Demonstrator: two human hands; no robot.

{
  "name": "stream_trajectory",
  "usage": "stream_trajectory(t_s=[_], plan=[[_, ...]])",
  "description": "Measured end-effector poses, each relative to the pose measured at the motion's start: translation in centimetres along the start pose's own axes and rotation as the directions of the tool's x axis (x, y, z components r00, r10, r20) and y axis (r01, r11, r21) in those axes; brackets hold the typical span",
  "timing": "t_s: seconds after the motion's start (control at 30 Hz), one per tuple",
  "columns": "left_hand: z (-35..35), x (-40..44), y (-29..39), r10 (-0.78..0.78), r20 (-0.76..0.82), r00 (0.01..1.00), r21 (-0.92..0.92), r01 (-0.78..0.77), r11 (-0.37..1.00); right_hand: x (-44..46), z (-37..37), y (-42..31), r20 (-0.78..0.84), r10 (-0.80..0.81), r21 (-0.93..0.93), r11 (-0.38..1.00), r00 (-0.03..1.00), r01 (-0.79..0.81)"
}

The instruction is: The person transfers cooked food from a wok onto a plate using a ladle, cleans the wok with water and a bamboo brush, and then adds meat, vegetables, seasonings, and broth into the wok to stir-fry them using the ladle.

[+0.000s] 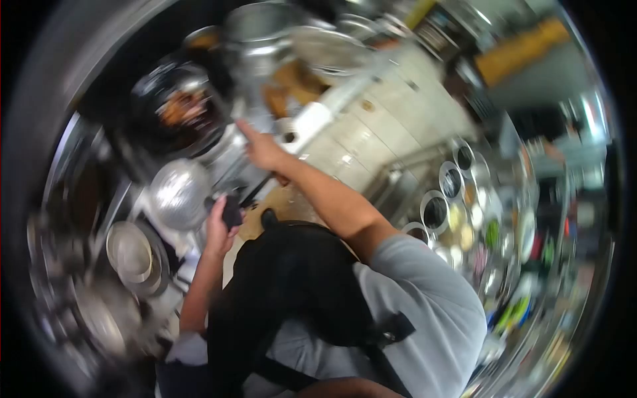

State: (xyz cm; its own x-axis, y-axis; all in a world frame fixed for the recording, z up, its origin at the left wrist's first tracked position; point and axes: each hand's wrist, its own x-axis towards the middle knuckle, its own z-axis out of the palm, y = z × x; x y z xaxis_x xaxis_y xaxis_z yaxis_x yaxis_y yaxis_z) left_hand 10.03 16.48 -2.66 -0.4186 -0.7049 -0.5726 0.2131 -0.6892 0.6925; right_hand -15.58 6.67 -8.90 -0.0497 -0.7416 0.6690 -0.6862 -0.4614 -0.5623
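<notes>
Blur softens much of the head view. My left hand (217,229) is closed around a small dark object (231,211) that resembles a folded cloth; its kind is unclear. Just left of that hand is a round, shiny metal bowl or lid (178,194). My right hand (267,154) reaches toward the stove, its index finger stretched out and the other fingers curled. What those fingers grip is smeared and partly hidden. Beyond the right hand, a black wok (149,136) holds reddish-brown food (182,108), with something shiny and metallic at the food's upper edge.
Behind the wok stand a large metal pot (259,25) and a wide metal basin (328,50). Pale round bowls (129,252) are stacked at the left. A tiled floor (378,126) lies beyond my right arm. Several round containers (435,211) line the counter at the right.
</notes>
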Motion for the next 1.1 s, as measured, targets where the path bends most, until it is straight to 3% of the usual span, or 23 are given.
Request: stream_trajectory(t_s=[0.03, 0.07, 0.1, 0.17, 0.2, 0.3, 0.33, 0.4, 0.43, 0.47, 0.5, 0.57, 0.6, 0.7, 0.77, 0.83, 0.9, 0.97, 1.0, 1.03, 1.1], plan=[[0.5, 0.8, -0.9, -0.028, 0.055, 0.998, 0.004, 0.028, 1.000, -1.3, -2.6, 0.3, -0.040, 0.026, 0.010, 1.000, 0.999, -0.025], [2.3, 1.0, -1.2, -0.025, 0.047, 0.999, 0.044, 0.023, 0.999, -0.7, -9.8, -3.3, 0.264, 0.457, 0.218, 0.830, 0.850, -0.514], [3.9, 0.5, -1.2, -0.017, 0.030, 0.999, 0.074, 0.014, 0.997, 0.4, -17.3, -8.6, 0.587, 0.646, 0.296, 0.389, 0.488, -0.872], [5.5, 0.8, -2.6, -0.063, 0.054, 0.997, 0.075, 0.059, 0.995, -4.0, -26.4, -11.1, 0.477, 0.740, 0.297, 0.374, 0.475, -0.879], [6.4, 0.3, -3.5, -0.098, 0.098, 0.990, 0.103, 0.088, 0.991, -9.5, -28.3, -9.0, 0.102, 0.573, 0.225, 0.783, 0.813, -0.580], [9.7, 0.1, -5.2, -0.089, 0.149, 0.985, 0.100, 0.075, 0.992, -15.9, -41.6, -13.5, -0.114, 0.817, -0.010, 0.567, 0.565, -0.823], [11.1, -0.3, -5.7, -0.126, 0.124, 0.984, 0.174, 0.103, 0.979, -17.6, -45.4, -15.1, -0.226, 0.851, -0.041, 0.478, 0.474, -0.877], [13.0, -0.8, -7.1, -0.155, 0.092, 0.984, 0.252, 0.127, 0.959, -23.2, -50.8, -14.8, -0.427, 0.803, -0.172, 0.379, 0.415, -0.909], [14.3, -1.0, -7.9, -0.154, 0.094, 0.984, 0.258, 0.126, 0.958, -27.2, -52.8, -13.0, -0.541, 0.586, -0.372, 0.476, 0.603, -0.797], [15.4, -1.2, -8.7, -0.160, 0.081, 0.984, 0.270, 0.133, 0.954, -28.6, -54.7, -12.9, -0.574, 0.731, -0.203, 0.310, 0.370, -0.929], [16.4, -1.5, -9.3, -0.165, 0.064, 0.984, 0.282, 0.140, 0.949, -30.3, -56.4, -12.2, -0.596, 0.751, -0.185, 0.216, 0.284, -0.959], [19.0, -2.7, -10.2, -0.181, 0.072, 0.981, 0.309, 0.151, 0.939, -34.5, -58.5, -9.9, -0.637, 0.728, -0.154, 0.201, 0.253, -0.967], [20.0, -3.3, -10.7, -0.204, 0.080, 0.976, 0.333, 0.167, 0.928, -34.5, -59.3, -10.1, -0.616, 0.770, -0.065, 0.161, 0.167, -0.985], [21.5, -4.0, -12.2, -0.198, 0.148, 0.969, 0.401, 0.124, 0.907, -37.4, -59.6, -8.0, -0.646, 0.734, -0.085, 0.202, 0.208, -0.976], [22.3, -4.3, -13.0, -0.200, 0.137, 0.970, 0.407, 0.129, 0.904, -38.6, -59.4, -7.6, -0.637, 0.749, -0.058, 0.188, 0.181, -0.981], [23.1, -4.8, -13.3, -0.202, 0.128, 0.971, 0.414, 0.133, 0.901, -39.8, -59.1, -7.0, -0.586, 0.807, 0.163, 0.200, 0.068, -0.966], [23.8, -5.4, -13.5, -0.179, 0.136, 0.974, 0.427, 0.106, 0.898, -40.4, -59.1, -7.0, -0.570, 0.819, 0.154, 0.185, 0.066, -0.971], [24.0, -5.5, -13.8, -0.172, 0.128, 0.977, 0.437, 0.100, 0.894, -40.1, -59.2, -7.8, -0.544, 0.833, 0.125, 0.198, 0.099, -0.972], [24.0, -5.5, -14.0, -0.168, 0.120, 0.979, 0.442, 0.099, 0.892, -39.7, -58.9, -7.8, -0.618, 0.740, -0.096, 0.264, 0.265, -0.960], [23.9, -5.4, -14.1, -0.166, 0.120, 0.979, 0.444, 0.097, 0.891, -39.6, -59.1, -8.2, -0.619, 0.740, -0.093, 0.265, 0.264, -0.960], [23.8, -5.3, -14.2, -0.162, 0.119, 0.980, 0.440, 0.095, 0.893, -38.3, -59.7, -9.5, -0.454, 0.890, 0.259, 0.093, -0.036, -0.961]])
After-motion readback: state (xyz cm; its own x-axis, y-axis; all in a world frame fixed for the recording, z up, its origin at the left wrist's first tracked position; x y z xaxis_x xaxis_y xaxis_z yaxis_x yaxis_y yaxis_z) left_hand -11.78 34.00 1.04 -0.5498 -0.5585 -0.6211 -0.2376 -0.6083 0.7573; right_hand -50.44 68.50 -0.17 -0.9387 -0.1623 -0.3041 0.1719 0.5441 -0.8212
